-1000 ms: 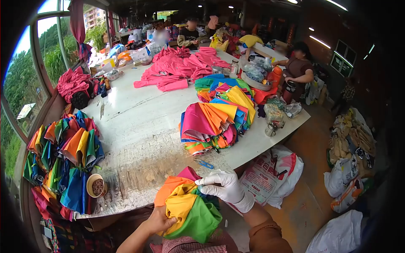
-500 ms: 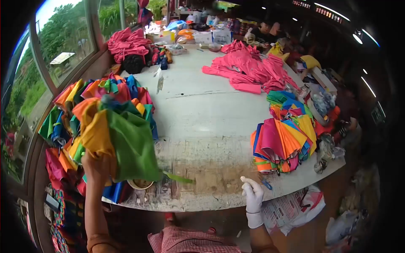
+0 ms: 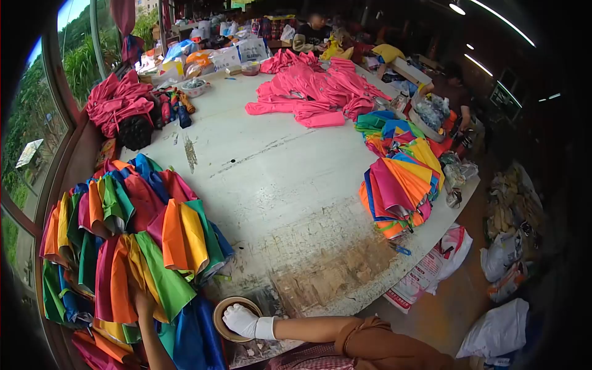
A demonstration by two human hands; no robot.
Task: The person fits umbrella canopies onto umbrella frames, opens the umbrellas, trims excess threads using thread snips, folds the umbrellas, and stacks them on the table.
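My left hand (image 3: 144, 303) is tucked among the folds of a rainbow-coloured umbrella (image 3: 166, 271) on the left heap. It appears closed on the umbrella's gathered cloth, though the fingertips are covered by orange and yellow panels. In a white glove, my right hand (image 3: 240, 320) dips into a round bowl (image 3: 219, 309) at the table's near edge. Its fingers are bent together inside the bowl, and whatever they grip is hidden. More folded rainbow umbrellas (image 3: 92, 213) lie beneath and behind my left hand.
Another stack of rainbow umbrellas (image 3: 401, 191) sits at the table's right edge, near a blue tool (image 3: 399, 248). Pink cloth items (image 3: 314, 92) cover part of the far side; another pink heap (image 3: 120, 102) is by the window. A person (image 3: 453, 92) is at the far right.
My left hand has lowered the umbrella onto the left heap. My right hand has moved left from the table edge into the bowl. The view has turned.
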